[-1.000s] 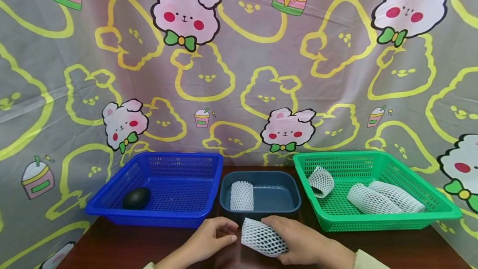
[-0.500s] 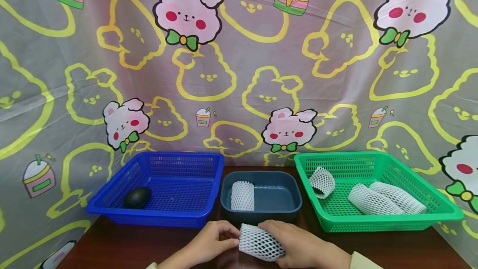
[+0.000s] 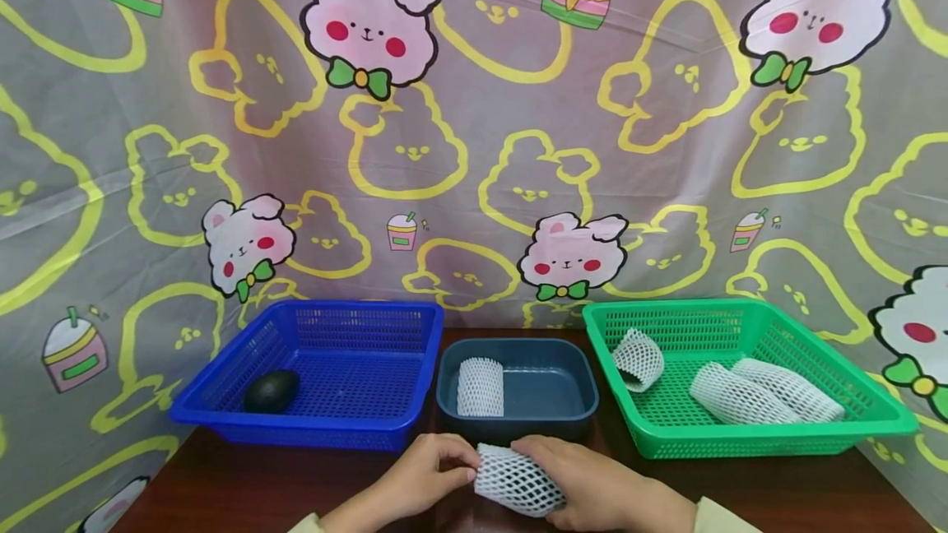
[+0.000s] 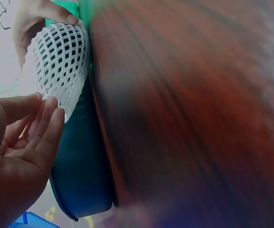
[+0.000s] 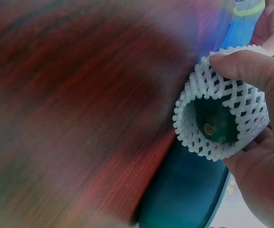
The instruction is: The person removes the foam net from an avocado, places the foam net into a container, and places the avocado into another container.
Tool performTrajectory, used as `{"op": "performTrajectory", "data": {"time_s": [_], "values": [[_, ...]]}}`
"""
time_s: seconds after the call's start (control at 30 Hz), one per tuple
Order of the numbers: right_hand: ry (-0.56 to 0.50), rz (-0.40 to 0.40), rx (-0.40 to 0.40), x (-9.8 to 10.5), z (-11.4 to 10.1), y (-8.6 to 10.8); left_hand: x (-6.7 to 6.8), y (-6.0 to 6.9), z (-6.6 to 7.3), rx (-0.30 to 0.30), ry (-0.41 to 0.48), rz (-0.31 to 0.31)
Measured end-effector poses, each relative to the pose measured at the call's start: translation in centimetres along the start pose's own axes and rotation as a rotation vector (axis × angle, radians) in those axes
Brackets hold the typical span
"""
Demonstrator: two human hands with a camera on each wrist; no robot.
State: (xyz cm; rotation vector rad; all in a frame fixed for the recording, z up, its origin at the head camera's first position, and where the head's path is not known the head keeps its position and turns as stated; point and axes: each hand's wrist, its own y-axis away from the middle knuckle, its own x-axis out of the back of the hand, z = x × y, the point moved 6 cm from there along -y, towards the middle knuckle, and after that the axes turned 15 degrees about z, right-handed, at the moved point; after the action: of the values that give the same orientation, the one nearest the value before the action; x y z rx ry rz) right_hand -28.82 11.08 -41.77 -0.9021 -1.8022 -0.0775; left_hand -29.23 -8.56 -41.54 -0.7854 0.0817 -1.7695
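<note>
Dialling from the tray [image 3: 551,393], we saw the foam sleeve [image 3: 514,484] just off six o'clock, a dark fruit [image 5: 217,123] inside it. Our right hand [image 3: 596,479] curled round its body, thumb pressed on the mesh; our left hand [image 3: 433,471] pinched the far end between thumb and fingertips, its other fingers close together. We judged the netting light, soft and stretchy, the fruit firmer, heavier and perhaps smooth enough to slide out, so the best hold was round the fruit's middle, with only a gentle pinch on the rim, which might tear.

We counted two baskets: the blue basket [image 3: 296,434] at nine o'clock, holding one bare fruit [image 3: 271,392], and the green basket [image 3: 748,444] at three, holding one short sleeve [image 3: 643,359] and two longer sleeves [image 3: 741,397]. One white sleeve [image 3: 480,389] lay in the tray, its contents unclear.
</note>
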Motion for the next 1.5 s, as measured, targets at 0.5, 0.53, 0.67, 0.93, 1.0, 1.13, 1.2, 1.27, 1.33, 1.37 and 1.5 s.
{"op": "performTrajectory", "data": {"time_s": [0.5, 0.53, 0.67, 0.93, 1.0, 1.13, 1.2, 1.27, 1.33, 1.37, 1.5], "values": [[-0.004, -0.034, -0.125, 0.9, 0.2, 0.7, -0.5, 0.0, 0.0, 0.121, 0.133, -0.059], [-0.007, -0.035, -0.144, 1.0, 0.3, 0.7, -0.5, -0.1, 0.0, 0.114, 0.133, -0.063], [-0.024, -0.041, -0.206, 1.4, 0.8, 1.1, -0.7, -0.1, 0.2, 0.081, 0.117, -0.085], [-0.048, -0.037, -0.229, 1.9, 1.7, 2.1, -0.9, 0.0, 0.4, 0.056, 0.074, -0.123], [-0.056, -0.031, -0.209, 1.9, 1.9, 2.2, -1.0, 0.0, 0.4, 0.052, 0.07, -0.126], [-0.066, -0.022, -0.174, 1.9, 2.0, 2.3, -1.1, -0.1, 0.5, 0.034, 0.055, -0.13], [-0.061, -0.017, -0.158, 1.9, 1.9, 2.3, -1.2, -0.1, 0.6, 0.021, 0.047, -0.131], [-0.054, -0.014, -0.15, 1.9, 1.9, 2.2, -1.2, -0.2, 0.7, 0.014, 0.033, -0.125], [-0.05, -0.016, -0.149, 1.8, 1.8, 2.1, -1.2, -0.4, 0.8, 0.02, 0.017, -0.119], [-0.046, -0.016, -0.145, 1.8, 1.7, 2.1, -1.2, -0.6, 0.9, 0.026, 0.017, -0.115], [-0.033, -0.025, -0.151, 1.8, 1.7, 1.9, -1.1, -1.1, 1.1, 0.047, 0.0, -0.094]]}}
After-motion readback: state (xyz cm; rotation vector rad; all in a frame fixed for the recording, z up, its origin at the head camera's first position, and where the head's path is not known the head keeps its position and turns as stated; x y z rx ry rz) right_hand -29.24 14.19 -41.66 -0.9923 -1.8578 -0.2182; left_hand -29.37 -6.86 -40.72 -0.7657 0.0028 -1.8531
